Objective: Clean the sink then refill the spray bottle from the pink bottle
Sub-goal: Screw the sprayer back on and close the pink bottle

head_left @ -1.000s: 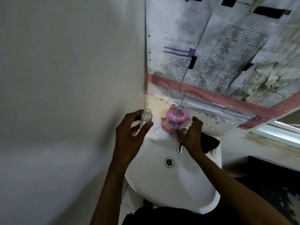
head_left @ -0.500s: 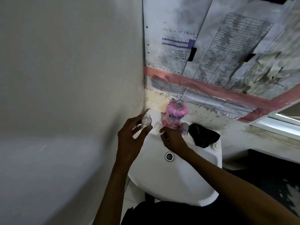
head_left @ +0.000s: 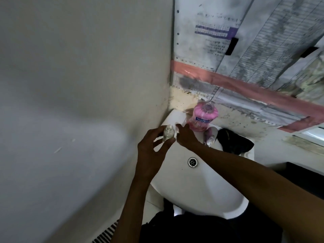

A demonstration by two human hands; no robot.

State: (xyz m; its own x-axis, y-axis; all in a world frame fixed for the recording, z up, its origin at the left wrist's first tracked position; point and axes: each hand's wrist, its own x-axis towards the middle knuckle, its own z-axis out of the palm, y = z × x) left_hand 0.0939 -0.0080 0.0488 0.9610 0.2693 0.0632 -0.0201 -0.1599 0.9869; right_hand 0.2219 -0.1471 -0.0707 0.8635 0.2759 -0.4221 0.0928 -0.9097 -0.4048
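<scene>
My left hand (head_left: 150, 149) holds a small clear spray bottle (head_left: 168, 133) upright between thumb and fingers, its neck uncapped, over the sink's back left corner. My right hand (head_left: 186, 137) lies just right of that bottle, fingers stretched toward the white sink's (head_left: 201, 195) back ledge; whatever is under the fingers is hidden. The pink bottle (head_left: 205, 116) stands on the back ledge by the wall, its top open, just beyond my right hand. The drain (head_left: 192, 162) shows in the basin.
A chrome tap (head_left: 209, 136) sits behind my right wrist. A black cloth (head_left: 235, 142) lies on the sink's back right ledge. A plain wall closes in on the left; stained paper sheets and pink tape (head_left: 245, 86) cover the wall behind.
My right hand has moved left from the tap and the pink bottle's base to the ledge beside the small bottle. My left hand keeps hold of the small bottle.
</scene>
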